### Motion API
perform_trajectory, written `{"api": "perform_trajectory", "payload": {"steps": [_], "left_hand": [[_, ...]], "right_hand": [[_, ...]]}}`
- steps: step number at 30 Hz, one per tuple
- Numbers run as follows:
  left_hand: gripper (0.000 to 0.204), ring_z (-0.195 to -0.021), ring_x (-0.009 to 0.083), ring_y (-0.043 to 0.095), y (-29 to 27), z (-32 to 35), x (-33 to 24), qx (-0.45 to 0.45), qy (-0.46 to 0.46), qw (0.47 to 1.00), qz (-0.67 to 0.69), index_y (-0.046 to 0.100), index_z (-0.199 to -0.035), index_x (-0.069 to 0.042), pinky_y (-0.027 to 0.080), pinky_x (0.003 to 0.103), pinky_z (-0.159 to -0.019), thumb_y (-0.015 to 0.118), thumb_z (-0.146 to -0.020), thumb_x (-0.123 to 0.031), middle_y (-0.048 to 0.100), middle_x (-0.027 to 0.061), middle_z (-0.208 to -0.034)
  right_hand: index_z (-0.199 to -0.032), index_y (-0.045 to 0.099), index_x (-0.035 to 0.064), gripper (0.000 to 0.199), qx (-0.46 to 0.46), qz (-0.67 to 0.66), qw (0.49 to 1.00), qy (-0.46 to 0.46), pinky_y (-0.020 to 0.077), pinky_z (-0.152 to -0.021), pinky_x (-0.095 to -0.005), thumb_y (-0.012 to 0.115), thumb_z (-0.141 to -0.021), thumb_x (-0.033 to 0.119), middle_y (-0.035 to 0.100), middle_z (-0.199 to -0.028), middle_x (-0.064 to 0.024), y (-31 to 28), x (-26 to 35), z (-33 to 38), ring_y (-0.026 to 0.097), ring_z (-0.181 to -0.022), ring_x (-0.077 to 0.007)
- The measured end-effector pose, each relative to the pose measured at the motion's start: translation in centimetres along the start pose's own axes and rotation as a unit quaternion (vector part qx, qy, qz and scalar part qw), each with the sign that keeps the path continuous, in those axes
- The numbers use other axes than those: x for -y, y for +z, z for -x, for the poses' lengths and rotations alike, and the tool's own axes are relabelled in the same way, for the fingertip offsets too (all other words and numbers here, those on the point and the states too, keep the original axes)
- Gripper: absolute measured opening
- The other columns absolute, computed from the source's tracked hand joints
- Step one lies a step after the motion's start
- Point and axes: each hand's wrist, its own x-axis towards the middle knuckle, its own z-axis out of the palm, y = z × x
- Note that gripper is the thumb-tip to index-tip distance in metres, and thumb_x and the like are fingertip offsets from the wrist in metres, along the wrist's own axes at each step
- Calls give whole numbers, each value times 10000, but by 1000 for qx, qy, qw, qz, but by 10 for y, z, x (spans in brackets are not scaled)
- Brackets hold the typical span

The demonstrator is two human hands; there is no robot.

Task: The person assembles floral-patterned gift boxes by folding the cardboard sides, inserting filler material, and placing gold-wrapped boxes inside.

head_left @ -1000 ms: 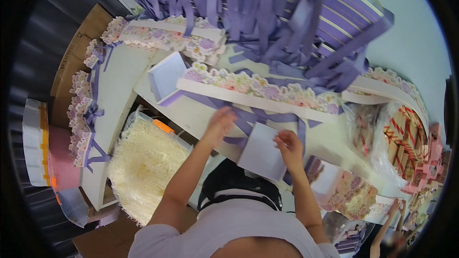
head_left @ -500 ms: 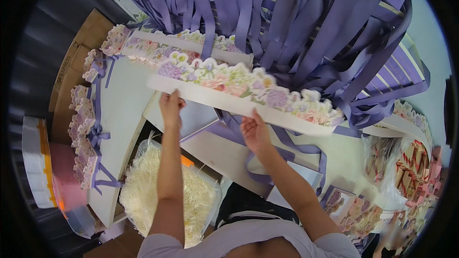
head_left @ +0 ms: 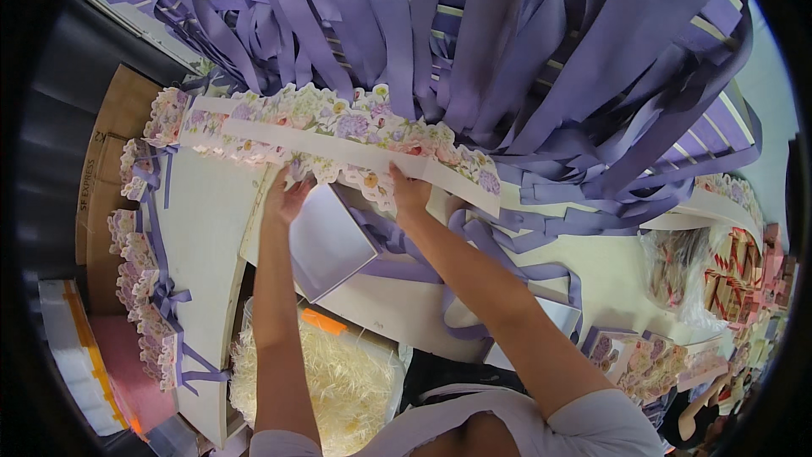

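A long flat white box panel with a scalloped flower-print edge (head_left: 338,131) lies across the worktable, under hanging purple ribbons (head_left: 474,51). My left hand (head_left: 288,196) grips its lower flowered edge near the middle. About a hand's width to the right, my right hand (head_left: 409,190) holds the same edge, thumb on top. Just below and between my hands an open white box (head_left: 331,244) sits tilted, with purple ribbon (head_left: 397,254) trailing from it over the white table (head_left: 397,313).
Stacked purple-striped boxes with ribbons (head_left: 592,76) fill the back. More flat flower-edged panels (head_left: 144,271) pile up at left beside brown cartons (head_left: 106,169). Cream shredded paper (head_left: 326,372) sits near my body. Small floral boxes (head_left: 643,355) and clear-wrapped pink items (head_left: 736,262) lie at right.
My hands left a small white sheet near my body and reached up to the long flowered panel. They now hold its lower edge closer together, and the white box shows beneath.
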Motion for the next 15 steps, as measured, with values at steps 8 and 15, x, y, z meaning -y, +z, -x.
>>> {"api": "perform_trajectory", "payload": {"steps": [8, 15], "left_hand": [[344, -951, 237, 529, -21, -72, 21, 223, 90, 969, -49, 482, -1117, -60, 484, 370, -799, 563, -804, -178, 544, 118, -1040], [449, -978, 212, 515, 3, -73, 9, 214, 14, 967, -136, 461, -1136, -56, 480, 327, -765, 595, -777, -289, 507, 80, -1107]], "right_hand": [[-1051, 521, -10, 361, -1, 85, 996, 33, 428, -771, -296, 633, -730, 114, 588, -978, -114, 43, 46, 25, 563, -879, -193], [-849, 536, 30, 247, 79, 0, 978, 193, 417, -434, -327, 589, -757, 253, 576, -753, -120, 44, -9, 23, 557, -570, -210]]}}
